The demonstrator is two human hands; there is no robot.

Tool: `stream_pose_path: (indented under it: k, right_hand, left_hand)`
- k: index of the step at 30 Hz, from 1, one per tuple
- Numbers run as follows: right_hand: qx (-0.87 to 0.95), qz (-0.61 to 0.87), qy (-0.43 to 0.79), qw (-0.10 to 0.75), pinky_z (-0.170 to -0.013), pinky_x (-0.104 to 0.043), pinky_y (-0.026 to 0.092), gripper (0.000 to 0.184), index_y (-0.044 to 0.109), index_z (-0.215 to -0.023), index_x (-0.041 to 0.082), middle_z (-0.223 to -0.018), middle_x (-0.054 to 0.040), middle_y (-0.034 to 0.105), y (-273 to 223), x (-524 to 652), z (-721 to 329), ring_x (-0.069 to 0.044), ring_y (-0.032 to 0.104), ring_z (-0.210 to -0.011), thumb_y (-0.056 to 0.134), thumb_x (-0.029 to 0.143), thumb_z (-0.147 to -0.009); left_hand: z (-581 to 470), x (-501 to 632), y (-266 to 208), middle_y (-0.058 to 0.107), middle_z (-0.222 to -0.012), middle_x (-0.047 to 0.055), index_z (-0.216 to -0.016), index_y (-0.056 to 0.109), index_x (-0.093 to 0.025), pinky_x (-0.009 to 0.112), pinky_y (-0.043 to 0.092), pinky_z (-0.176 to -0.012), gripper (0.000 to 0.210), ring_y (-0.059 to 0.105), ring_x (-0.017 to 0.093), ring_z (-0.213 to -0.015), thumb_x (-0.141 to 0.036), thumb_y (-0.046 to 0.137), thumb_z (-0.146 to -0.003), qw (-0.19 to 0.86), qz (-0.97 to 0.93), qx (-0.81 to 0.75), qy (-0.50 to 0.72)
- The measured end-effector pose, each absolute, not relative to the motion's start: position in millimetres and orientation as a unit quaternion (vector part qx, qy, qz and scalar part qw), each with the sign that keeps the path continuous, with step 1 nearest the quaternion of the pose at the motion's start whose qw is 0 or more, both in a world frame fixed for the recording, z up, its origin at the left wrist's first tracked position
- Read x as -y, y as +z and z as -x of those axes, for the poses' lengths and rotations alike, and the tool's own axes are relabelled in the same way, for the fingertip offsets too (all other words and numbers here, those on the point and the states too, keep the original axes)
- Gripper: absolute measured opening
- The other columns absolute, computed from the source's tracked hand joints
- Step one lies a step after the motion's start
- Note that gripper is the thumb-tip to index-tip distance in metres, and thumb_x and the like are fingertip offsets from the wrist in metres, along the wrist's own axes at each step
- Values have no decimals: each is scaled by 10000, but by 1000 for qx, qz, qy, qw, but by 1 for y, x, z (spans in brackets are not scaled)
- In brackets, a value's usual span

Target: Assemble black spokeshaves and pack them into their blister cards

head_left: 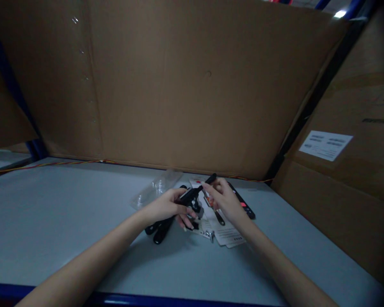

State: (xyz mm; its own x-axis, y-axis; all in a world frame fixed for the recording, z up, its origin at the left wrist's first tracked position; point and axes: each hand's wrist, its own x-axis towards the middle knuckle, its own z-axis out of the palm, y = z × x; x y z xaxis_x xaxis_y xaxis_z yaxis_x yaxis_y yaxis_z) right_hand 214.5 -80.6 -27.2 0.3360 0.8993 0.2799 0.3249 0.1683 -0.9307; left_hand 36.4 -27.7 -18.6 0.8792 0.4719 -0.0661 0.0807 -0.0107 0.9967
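My left hand (174,205) is closed around a black tool-like part (189,196) with a silvery, clamp-like piece below it; its exact kind is unclear. With thumb and fingers, my right hand (223,196) grips the dark rod-shaped end (213,178) at the upper right of that part. Both hands are just above the table. Long black handles (162,233) lie beneath my left wrist, partly hidden by it. Under and between the hands are printed papers (228,233), with small shiny metal pieces (210,236) at their near edge.
A clear plastic bag (157,187) lies left of the hands. Right of them is a flat black item with red marks (248,210). Cardboard walls (185,85) bound the back and right of the grey table (67,217). A red-yellow cable (73,162) runs along the rear edge.
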Motion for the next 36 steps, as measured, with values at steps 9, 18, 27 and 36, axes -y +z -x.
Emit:
stream_pose_path:
  k: [9,18,27,36]
  right_hand:
    - [750,587,48,300,-476,-225,238,172,525,-686,215,-532,27,532,-29,94,-199,-117,465,-488,494,352,-785]
    - [747,606,-45,269,-478,-231,206,80,503,-646,194,-544,25,529,-29,100,-190,-108,451,-493,496,198,-725]
    - [735,582,-132,320,-570,-250,302,142,582,-816,194,-643,-6,593,-23,101,-200,-132,518,-583,464,273,-824]
    - [686,528,244,437,-397,-202,323,224,580,-900,171,-497,43,487,-23,99,-199,-93,429,-387,381,231,-817]
  left_hand:
    - [-40,39,-28,597,-747,37,-934,463,-164,245,493,-423,210,637,172,-566,-186,508,-731,590,-729,-245,246]
    - [-38,53,-32,594,-738,41,-1027,497,-167,168,409,-340,252,586,115,-464,-211,401,-797,433,-825,-253,262]
    - [-38,44,-24,624,-839,82,-992,471,-134,186,410,-281,300,617,157,-448,-137,476,-693,579,-730,-297,209]
    - [-42,42,-21,651,-797,81,-993,472,-121,175,422,-284,332,615,148,-445,-122,560,-673,661,-664,-258,237]
